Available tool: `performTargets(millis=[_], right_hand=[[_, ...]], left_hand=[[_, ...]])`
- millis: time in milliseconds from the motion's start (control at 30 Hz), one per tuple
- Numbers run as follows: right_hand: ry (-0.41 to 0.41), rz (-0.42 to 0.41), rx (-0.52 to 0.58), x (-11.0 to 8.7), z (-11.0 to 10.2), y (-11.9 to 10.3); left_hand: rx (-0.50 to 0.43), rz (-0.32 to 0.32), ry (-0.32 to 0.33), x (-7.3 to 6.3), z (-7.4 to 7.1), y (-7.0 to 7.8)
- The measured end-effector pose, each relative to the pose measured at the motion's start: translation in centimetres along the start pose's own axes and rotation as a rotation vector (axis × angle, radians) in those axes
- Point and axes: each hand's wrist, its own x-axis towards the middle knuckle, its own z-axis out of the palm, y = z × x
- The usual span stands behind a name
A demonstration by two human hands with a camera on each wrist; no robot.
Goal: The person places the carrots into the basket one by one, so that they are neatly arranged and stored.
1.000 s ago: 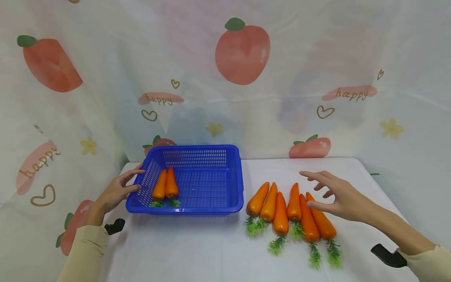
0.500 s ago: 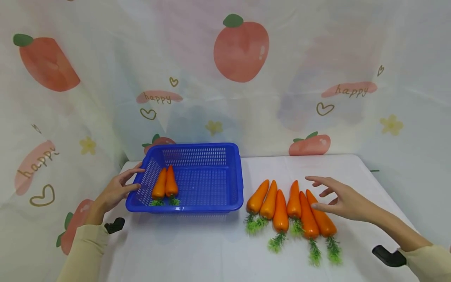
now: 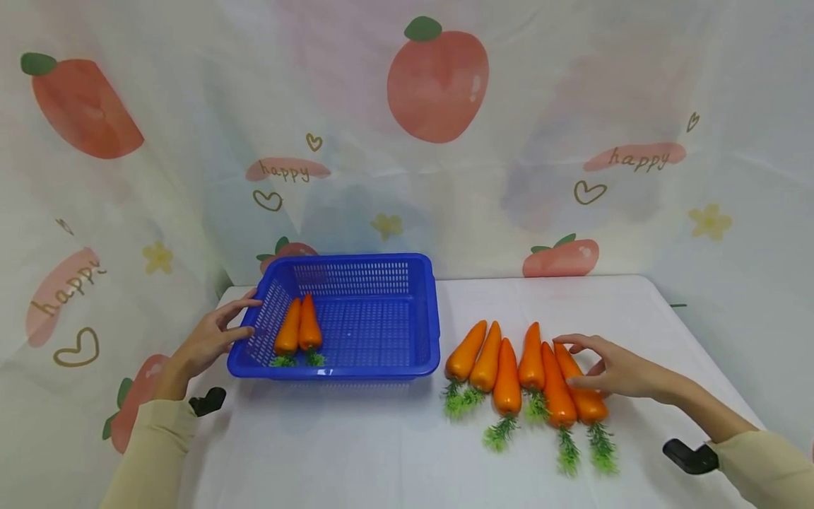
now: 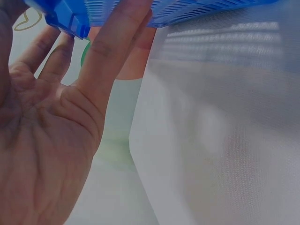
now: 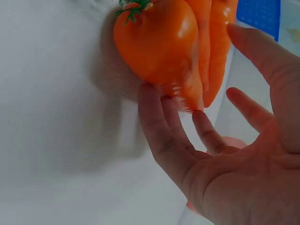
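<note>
**Two Carrots In, Six Beside the Basket**

At the left end of a blue plastic basket (image 3: pixel 356 372), a person's left hand (image 3: pixel 206 344), in a cream sleeve (image 3: pixel 152 452) with a black wrist device (image 3: pixel 208 401), spreads wide, its thumb and fingers only slightly bent, their tips touching the rim. Inside, against the basket's left side, lie two carrots — an outer one (image 3: pixel 288 331) and an inner one (image 3: pixel 309 326) — side by side, narrow tips toward the far wall, feathery greens toward the near rim. Behind the basket hangs a pale curtain (image 3: pixel 356 78) printed with red fruit, hearts and the word "happy"; beneath it spreads a white tablecloth (image 3: pixel 331 452).

Just right of the basket, six more carrots (image 3: pixel 506 385) form a loose row on the cloth, tips away from the person, some greens lying nearer the person than the basket's front rim. Farthest from the basket is the rightmost carrot (image 3: pixel 589 408), partly covered by the right hand (image 3: pixel 613 367). That hand arches over it with thumb and forefinger well apart and has hold of nothing — its fingertips are at the carrot's surface, though whether all touch cannot be told.
</note>
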Motion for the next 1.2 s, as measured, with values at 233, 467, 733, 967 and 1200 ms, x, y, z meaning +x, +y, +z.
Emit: performTargets(millis=[233,467,733,967,1200], right_hand=[[-0.057,0.068,0.079,-0.1,0.0,1.0],[-0.072,0.078,0.106,0.1,0.3,1.8],[-0.076,0.099,0.100,0.0,0.4,1.7],[-0.075,0.095,0.101,0.0,0.4,1.7],[-0.074,0.096,0.099,0.1,0.4,1.9]], left_hand=[[-0.004,-0.005,-0.002,0.1,0.0,0.0],[-0.013,-0.005,0.000,0.0,0.1,0.2],[-0.002,0.003,0.001,0.1,0.1,-0.3],[0.006,0.001,-0.002,0.1,0.0,-0.5],[-0.011,-0.010,-0.010,0.2,-0.2,-0.6]])
